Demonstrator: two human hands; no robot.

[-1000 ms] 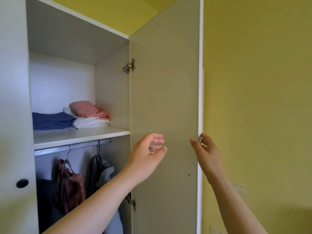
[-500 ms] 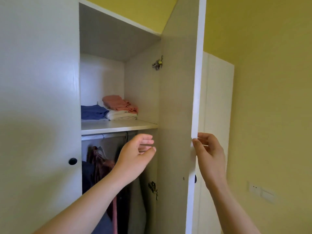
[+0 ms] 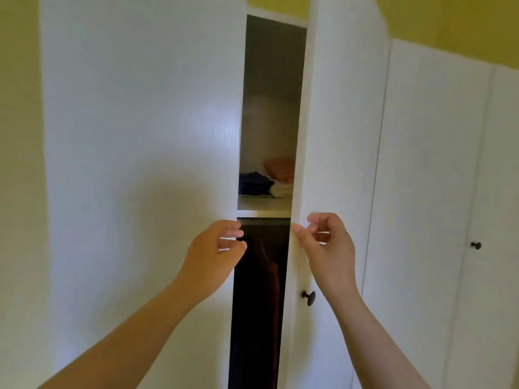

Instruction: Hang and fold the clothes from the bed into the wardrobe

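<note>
Wardrobe [image 3: 427, 192] doors nearly shut
Right hand [image 3: 327, 245] pinches the right door [image 3: 345, 136] edge; left hand [image 3: 213, 251] curls its fingers [image 3: 231, 233] at the left door [image 3: 140, 136] edge, grip unclear; folded clothes [image 3: 266, 183] lie on the shelf [image 3: 264, 204] inside

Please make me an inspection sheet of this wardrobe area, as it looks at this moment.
Surface: shelf, seen through the gap between left door and right door.
Job's things: folded blue garment, pink garment and cream garment on the shelf; dark hanging clothes below.
Clutter: nothing seen.
Hands: left hand at the left door edge, grip unclear; right hand pinches the right door edge.
Cables: nothing seen.
Surroundings: yellow wall; more closed doors at right; black knob on the right door.
</note>
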